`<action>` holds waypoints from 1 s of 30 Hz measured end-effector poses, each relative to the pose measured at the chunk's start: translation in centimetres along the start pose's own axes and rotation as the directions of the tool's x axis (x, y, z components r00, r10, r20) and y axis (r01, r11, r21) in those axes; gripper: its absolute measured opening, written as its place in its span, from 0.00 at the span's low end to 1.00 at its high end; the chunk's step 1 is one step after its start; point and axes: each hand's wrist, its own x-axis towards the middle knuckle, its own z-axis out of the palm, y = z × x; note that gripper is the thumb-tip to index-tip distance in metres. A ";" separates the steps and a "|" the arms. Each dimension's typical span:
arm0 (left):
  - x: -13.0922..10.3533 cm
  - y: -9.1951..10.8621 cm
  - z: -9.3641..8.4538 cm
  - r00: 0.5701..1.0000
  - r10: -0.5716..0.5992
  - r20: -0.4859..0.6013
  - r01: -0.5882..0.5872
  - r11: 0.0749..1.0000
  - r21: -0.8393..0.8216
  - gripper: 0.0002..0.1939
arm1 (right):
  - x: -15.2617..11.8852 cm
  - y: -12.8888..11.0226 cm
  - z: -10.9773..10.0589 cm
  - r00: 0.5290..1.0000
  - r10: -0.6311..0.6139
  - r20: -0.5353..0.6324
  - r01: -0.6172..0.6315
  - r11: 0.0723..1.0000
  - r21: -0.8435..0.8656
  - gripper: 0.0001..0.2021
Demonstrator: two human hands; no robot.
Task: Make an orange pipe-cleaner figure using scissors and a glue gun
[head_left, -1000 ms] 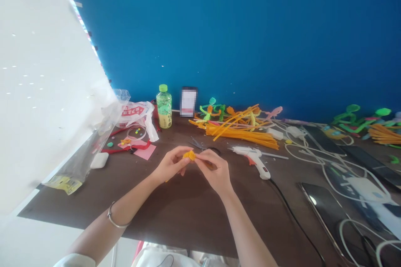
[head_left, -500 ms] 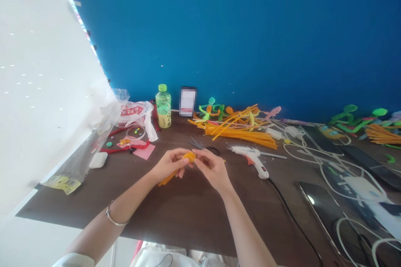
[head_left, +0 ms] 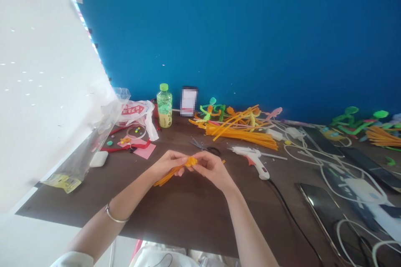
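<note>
Between both hands is an orange pipe-cleaner piece (head_left: 191, 161), coiled at its head, with loose stems trailing down to the left. My left hand (head_left: 169, 164) pinches it where the stems meet the coil. The fingers of my right hand (head_left: 210, 167) are closed on the coil's right side. Just behind my right hand lie dark-handled scissors (head_left: 213, 150), partly opened. To the right rests a white glue gun (head_left: 255, 160) with an orange trigger.
A bundle of orange pipe cleaners (head_left: 244, 134) and small figures lie at the back. A green-capped bottle (head_left: 164, 106) and a phone (head_left: 189, 101) stand left of them. White cables and a dark phone (head_left: 328, 210) are at the right; a plastic bag (head_left: 134, 112) is left.
The orange piece has turned a little, and more of its stems show below my left hand. My right hand has shifted slightly, and more of the scissors is uncovered.
</note>
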 end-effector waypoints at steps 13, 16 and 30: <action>0.5 -0.4 0.2 0.999 0.003 -0.038 -0.002 1.000 0.016 0.18 | 0.2 1.0 0.1 0.997 -0.015 -0.076 0.012 0.999 -0.043 0.11; 0.5 -0.6 0.4 0.997 0.026 -0.075 -0.021 0.998 0.061 0.16 | 0.2 1.1 0.3 0.997 -0.007 -0.075 -0.002 0.993 -0.119 0.11; 0.2 -0.7 0.8 0.955 0.259 -0.141 -0.226 0.950 0.214 0.15 | -0.1 0.4 0.8 0.957 -0.156 -0.243 0.070 0.941 -0.330 0.08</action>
